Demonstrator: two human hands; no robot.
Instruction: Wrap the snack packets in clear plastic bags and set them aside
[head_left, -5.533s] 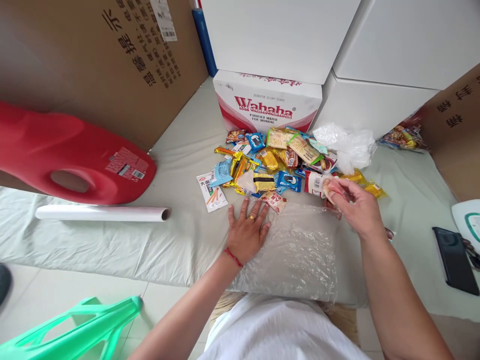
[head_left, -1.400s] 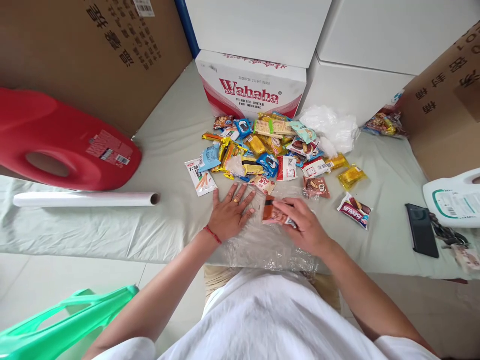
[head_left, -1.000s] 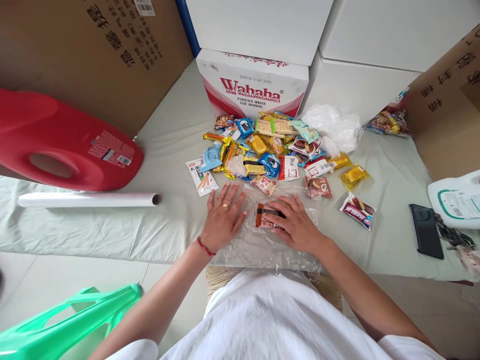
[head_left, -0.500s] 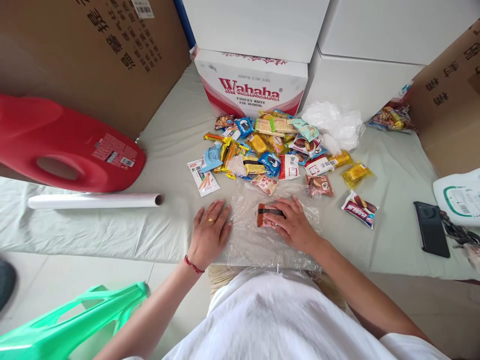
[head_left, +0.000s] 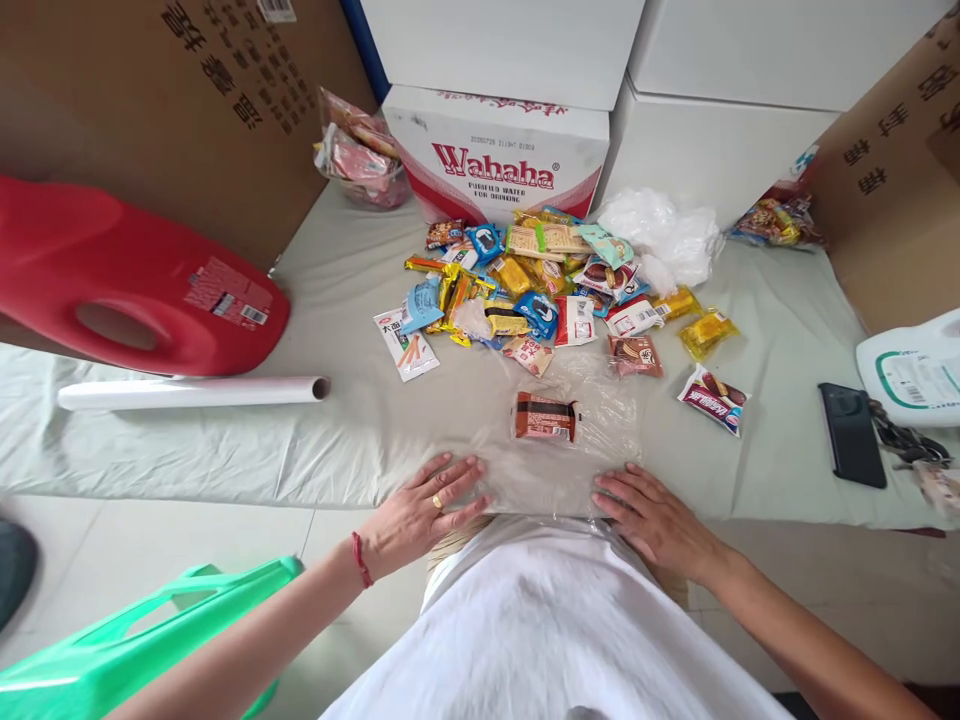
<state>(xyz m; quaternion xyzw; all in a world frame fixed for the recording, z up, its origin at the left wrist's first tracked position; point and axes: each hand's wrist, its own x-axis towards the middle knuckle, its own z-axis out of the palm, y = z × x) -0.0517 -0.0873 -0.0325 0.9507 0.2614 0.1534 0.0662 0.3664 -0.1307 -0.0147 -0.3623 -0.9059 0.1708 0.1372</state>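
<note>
A: Clear plastic sheet point(head_left: 577, 455) lies flat on the table's cloth point(head_left: 360, 430); one brown snack packet point(head_left: 545, 417) sits at its centre.
B: Hands?
A: Left hand point(head_left: 420, 512), right hand point(head_left: 660, 520) at the near edge, fingers spread flat, gripping nothing. Wrapping looks due; the next move needs that edge lifted over.
B: Change?
A: Right hand has left the packet.

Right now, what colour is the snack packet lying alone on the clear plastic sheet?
Brown with a dark band at its left end: the snack packet, seen in the head view.
</note>
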